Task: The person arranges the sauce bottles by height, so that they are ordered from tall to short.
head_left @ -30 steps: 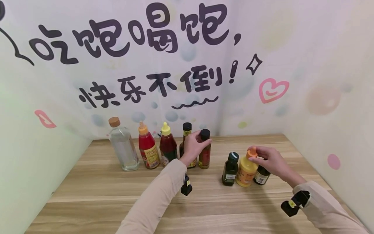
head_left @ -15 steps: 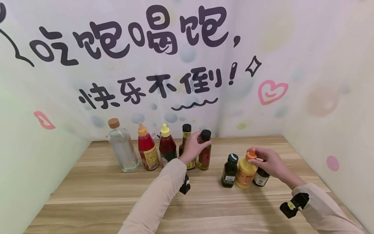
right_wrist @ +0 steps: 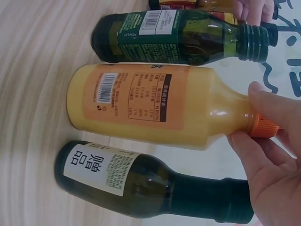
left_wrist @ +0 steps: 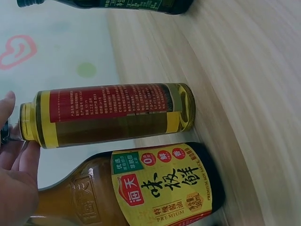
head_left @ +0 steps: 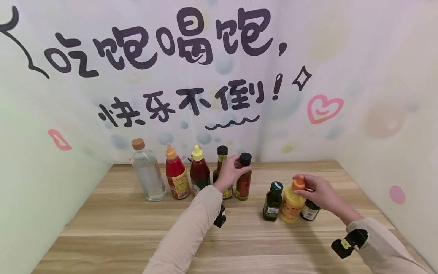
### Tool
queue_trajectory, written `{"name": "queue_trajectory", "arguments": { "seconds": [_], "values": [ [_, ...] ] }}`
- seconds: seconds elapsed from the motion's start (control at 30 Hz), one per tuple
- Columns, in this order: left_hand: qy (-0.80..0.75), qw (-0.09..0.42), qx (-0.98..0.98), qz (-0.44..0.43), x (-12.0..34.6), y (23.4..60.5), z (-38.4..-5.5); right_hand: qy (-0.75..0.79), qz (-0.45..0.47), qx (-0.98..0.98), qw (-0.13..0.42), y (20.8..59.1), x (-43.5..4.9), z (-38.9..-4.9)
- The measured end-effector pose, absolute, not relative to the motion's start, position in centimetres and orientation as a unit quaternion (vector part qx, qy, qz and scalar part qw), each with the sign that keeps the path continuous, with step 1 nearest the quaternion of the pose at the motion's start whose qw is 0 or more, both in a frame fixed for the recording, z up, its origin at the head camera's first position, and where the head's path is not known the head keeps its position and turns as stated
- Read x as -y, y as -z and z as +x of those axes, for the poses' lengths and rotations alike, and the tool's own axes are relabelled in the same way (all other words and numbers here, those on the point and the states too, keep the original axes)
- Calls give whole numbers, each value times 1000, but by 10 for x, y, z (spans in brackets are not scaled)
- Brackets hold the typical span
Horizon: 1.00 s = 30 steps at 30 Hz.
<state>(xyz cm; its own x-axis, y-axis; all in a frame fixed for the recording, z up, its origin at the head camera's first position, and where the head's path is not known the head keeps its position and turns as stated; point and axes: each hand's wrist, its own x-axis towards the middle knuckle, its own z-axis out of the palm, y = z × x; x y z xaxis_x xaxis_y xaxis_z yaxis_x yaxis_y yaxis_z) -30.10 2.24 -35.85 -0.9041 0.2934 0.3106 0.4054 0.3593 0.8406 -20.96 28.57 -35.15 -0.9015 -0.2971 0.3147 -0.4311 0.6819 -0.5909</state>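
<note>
8 bottles (head_left: 291, 205): left hand (head_left: 229, 173) grips 1, right hand (head_left: 319, 192) 1.

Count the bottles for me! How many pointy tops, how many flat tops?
Pointy: 3, red bottle, maroon bottle, yellow bottle
Flat: 4, clear bottle, soy sauce bottle, red-labelled bottle, green bottle
Top unclear: 1, rightmost bottle
Total: 8

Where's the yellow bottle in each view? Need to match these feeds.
Head: yellow bottle, lower right of centre, right hand at its orange cap.
Left wrist: not in it.
Right wrist: across the middle, cap end rightward.
Shared landmark: green bottle, left of it in head, at left wrist's top edge, above it in right wrist.
</note>
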Motion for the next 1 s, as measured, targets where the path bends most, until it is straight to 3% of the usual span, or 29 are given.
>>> {"name": "queue_trajectory", "arguments": {
  "seconds": [0.4,1.0],
  "values": [
    [518,59,827,-212,-23,358,-297,-319,222,913,125,347,-285,-211],
    [521,69,823,-214,-23,363,-300,-299,206,924,123,325,-285,-225]
  ]
}}
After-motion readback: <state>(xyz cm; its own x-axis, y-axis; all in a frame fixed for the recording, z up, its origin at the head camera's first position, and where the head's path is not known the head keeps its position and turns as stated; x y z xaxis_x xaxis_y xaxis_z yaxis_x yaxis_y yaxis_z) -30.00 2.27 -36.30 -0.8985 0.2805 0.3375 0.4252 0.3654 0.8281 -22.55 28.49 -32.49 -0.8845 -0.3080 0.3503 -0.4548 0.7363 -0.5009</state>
